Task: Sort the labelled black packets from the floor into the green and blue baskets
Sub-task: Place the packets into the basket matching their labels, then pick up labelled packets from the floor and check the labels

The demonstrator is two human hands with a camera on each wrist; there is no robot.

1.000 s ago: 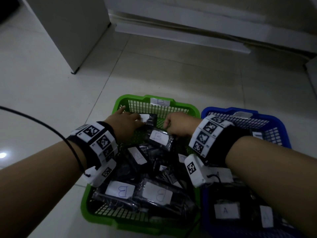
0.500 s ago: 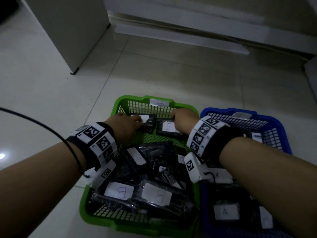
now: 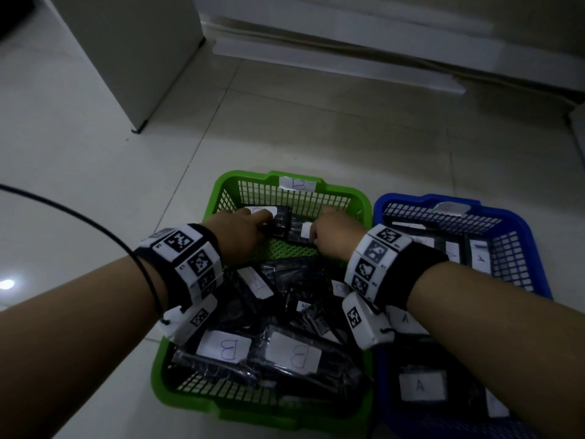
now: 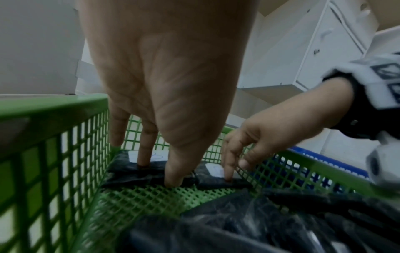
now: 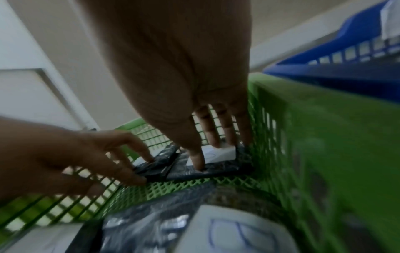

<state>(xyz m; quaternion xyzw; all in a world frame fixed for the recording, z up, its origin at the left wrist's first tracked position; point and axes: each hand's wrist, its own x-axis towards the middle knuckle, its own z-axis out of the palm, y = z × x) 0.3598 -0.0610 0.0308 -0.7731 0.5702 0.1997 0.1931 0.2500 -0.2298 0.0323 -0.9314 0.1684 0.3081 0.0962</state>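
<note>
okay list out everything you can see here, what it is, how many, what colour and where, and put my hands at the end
green basket: one, green, on the floor, left of the blue one, white B tag on its far rim.
blue basket: one, blue, touching the green basket's right side.
B packets: a heap, exact count unclear, black with white B labels, in the green basket; two lie flat at its far end.
A packets: several, black with white A labels, in the blue basket.
cabinet: one, pale grey, far left on the floor.
cable: one, black, running to the left wrist.
wrist bands: two, black with white marker tiles.
left hand: fingertips pressing the far left packet.
right hand: fingertips pressing the far right packet.
</note>
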